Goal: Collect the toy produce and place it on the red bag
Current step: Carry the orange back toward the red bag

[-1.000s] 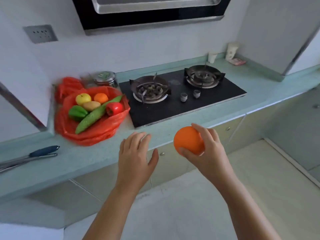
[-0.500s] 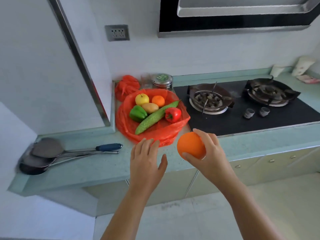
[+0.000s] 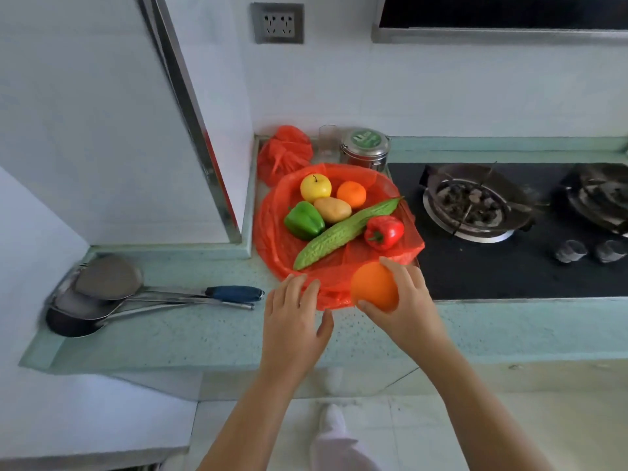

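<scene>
As right hand (image 3: 404, 300) grips orange (image 3: 373, 285), left hand (image 3: 292, 317) flat and empty, release at near edge of red bag (image 3: 272, 232) risks roll-off.

Two oranges (image 3: 351, 194) (image 3: 373, 287), two peppers (image 3: 303, 220) (image 3: 384, 231), one apple (image 3: 315, 188), one potato (image 3: 332, 209).

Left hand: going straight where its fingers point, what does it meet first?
The left hand points at the near rim of the red bag, almost touching it; beyond lies the lower tip of the bitter gourd. Height is unclear; it might pass over the rim.
</scene>
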A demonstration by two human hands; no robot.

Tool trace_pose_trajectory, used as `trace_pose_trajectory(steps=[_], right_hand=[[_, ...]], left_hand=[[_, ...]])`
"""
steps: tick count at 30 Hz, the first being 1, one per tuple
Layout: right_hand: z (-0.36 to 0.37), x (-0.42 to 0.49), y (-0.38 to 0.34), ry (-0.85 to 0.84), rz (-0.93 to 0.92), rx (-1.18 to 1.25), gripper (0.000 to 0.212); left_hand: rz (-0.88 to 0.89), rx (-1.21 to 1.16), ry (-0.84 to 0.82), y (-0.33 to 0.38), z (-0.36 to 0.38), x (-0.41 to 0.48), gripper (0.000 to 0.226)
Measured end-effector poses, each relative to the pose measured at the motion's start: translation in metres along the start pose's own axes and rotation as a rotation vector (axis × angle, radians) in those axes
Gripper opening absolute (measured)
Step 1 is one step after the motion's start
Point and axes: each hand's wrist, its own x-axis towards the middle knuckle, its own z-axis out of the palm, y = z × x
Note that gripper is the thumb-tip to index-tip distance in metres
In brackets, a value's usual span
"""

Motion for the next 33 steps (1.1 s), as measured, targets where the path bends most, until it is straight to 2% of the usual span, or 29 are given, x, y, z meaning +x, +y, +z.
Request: trace_pose_trajectory(steps=[14, 21, 33], right_hand=[[0.041, 0.122, 0.056, -0.124, -0.065, -0.005, 0.073], [0.06, 0.14, 0.068, -0.221, -0.084, -0.08, 0.071], [0.065, 0.149, 0.077, -0.192, -0.102, -0.148, 0.074]], left_hand=[[-0.085, 0.084, -0.073, -0.014, 0.067, 0.092, 0.043], [-0.118, 0.091, -0.076, -0.022, 0.084, 0.103, 0.041], [-0.103, 0.076, -0.084, -0.02, 0.094, 0.119, 0.041]])
